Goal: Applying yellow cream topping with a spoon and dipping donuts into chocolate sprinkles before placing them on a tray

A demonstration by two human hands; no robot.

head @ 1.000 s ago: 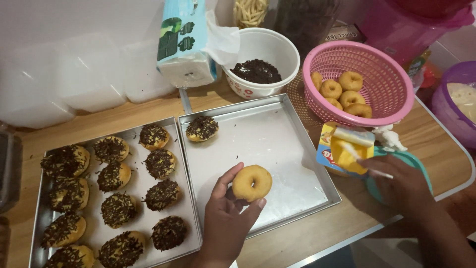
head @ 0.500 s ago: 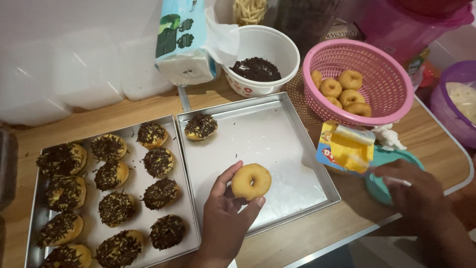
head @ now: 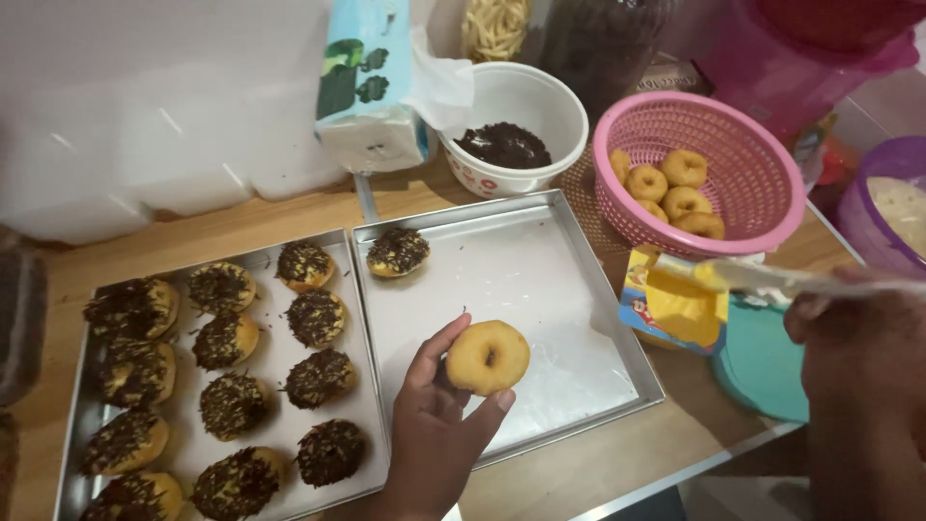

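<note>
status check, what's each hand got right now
Left hand holds plain donut over right tray. Right hand holds spreader above yellow tub. Nothing between.

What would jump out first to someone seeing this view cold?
The left hand holds a plain doughnut over the right-hand metal tray, which has just one chocolate-sprinkled doughnut in its far corner. The left tray beside it is packed with sprinkled doughnuts. At the right, the right hand holds a knife over an opened yellow spread packet, below a pink basket of plain doughnuts.
</note>
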